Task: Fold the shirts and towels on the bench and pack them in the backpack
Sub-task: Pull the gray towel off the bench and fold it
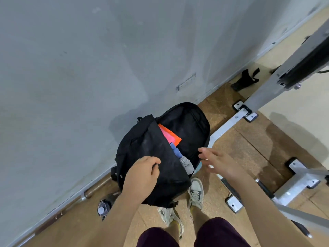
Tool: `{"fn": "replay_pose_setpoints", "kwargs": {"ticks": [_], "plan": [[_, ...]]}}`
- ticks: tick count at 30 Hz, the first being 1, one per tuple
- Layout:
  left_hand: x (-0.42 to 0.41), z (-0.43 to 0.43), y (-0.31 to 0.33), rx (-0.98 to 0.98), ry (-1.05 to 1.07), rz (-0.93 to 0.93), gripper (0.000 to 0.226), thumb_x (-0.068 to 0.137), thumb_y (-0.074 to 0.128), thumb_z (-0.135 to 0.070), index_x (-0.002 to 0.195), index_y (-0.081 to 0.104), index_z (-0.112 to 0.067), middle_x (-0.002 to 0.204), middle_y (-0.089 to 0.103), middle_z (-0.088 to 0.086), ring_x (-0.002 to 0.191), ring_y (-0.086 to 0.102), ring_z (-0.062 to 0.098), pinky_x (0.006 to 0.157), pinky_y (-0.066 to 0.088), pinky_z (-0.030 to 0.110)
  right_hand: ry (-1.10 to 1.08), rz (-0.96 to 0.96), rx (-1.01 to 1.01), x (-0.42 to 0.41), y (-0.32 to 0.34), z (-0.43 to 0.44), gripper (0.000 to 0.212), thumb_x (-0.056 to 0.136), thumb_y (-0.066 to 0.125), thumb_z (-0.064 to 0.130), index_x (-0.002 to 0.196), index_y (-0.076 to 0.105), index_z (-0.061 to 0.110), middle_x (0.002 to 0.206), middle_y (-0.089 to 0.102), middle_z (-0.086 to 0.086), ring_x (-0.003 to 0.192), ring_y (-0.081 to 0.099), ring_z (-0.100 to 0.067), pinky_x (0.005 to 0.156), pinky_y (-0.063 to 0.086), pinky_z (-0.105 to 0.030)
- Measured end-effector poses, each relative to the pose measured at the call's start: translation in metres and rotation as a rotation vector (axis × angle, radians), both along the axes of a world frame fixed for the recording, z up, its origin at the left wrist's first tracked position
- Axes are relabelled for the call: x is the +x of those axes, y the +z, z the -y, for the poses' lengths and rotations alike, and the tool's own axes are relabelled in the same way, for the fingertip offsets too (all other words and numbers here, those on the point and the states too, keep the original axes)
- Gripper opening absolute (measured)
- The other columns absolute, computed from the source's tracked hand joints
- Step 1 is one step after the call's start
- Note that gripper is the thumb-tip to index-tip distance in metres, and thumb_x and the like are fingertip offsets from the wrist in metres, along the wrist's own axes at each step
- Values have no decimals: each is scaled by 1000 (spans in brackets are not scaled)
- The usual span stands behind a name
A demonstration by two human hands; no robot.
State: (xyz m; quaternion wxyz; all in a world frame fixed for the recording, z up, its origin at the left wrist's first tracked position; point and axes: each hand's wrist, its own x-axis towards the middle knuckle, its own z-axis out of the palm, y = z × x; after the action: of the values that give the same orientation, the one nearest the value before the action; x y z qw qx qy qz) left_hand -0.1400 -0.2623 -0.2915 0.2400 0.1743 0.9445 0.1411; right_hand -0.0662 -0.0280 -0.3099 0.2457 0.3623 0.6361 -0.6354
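A black backpack (147,145) stands open on the floor against the grey wall. Inside its main opening I see an orange folded cloth (173,135), a pink one (167,137), a blue one (175,151) and a grey one (187,164). My left hand (142,175) grips the front flap of the backpack, fingers curled over its edge. My right hand (215,161) hovers at the right rim of the opening with fingers spread and nothing in it.
A grey metal bench frame (263,98) with bolted feet runs along the right. A water bottle (105,206) lies on the floor left of my arm. A black strap item (244,80) sits by the wall. My feet in white sneakers (195,191) stand just below the bag.
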Motion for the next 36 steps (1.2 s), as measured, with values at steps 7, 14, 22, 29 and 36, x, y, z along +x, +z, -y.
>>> {"fn": "replay_pose_setpoints", "kwargs": {"ticks": [7, 14, 22, 29, 36], "plan": [[34, 29, 99, 130, 141, -90, 24, 99, 48, -27, 115, 65, -33, 99, 62, -26, 88, 56, -3, 78, 38, 9, 79, -201, 235, 8, 101, -20, 30, 100, 49, 31, 122, 63, 17, 112, 68, 2, 94, 64, -2, 74, 46, -15], [59, 57, 190, 499, 303, -171, 28, 94, 55, -17, 93, 69, -41, 84, 67, -31, 83, 60, -6, 78, 49, 22, -72, -517, 514, 78, 218, 7, 21, 98, 53, 20, 99, 68, 35, 91, 72, 11, 93, 67, -9, 92, 52, -38], [136, 118, 224, 794, 262, 4, 38, 92, 55, -5, 78, 71, -36, 77, 70, -14, 70, 63, 2, 66, 47, 10, -136, -468, 629, 215, 247, 85, 18, 94, 60, 22, 103, 69, 34, 99, 70, 17, 91, 63, 7, 87, 49, -16], [195, 110, 251, 802, 97, 101, 41, 93, 53, -7, 79, 69, -42, 73, 68, -11, 62, 58, 4, 69, 47, 28, -446, -427, 618, 332, 267, 103, 22, 94, 58, 31, 109, 66, 45, 112, 68, 21, 108, 60, 3, 101, 48, -37], [271, 47, 283, 850, -133, 60, 33, 96, 51, -12, 85, 70, -36, 75, 69, -8, 66, 61, 7, 70, 47, 23, -746, -488, 616, 455, 285, 93, 26, 95, 57, 33, 117, 63, 45, 122, 63, 19, 119, 56, -5, 106, 44, -41]]}}
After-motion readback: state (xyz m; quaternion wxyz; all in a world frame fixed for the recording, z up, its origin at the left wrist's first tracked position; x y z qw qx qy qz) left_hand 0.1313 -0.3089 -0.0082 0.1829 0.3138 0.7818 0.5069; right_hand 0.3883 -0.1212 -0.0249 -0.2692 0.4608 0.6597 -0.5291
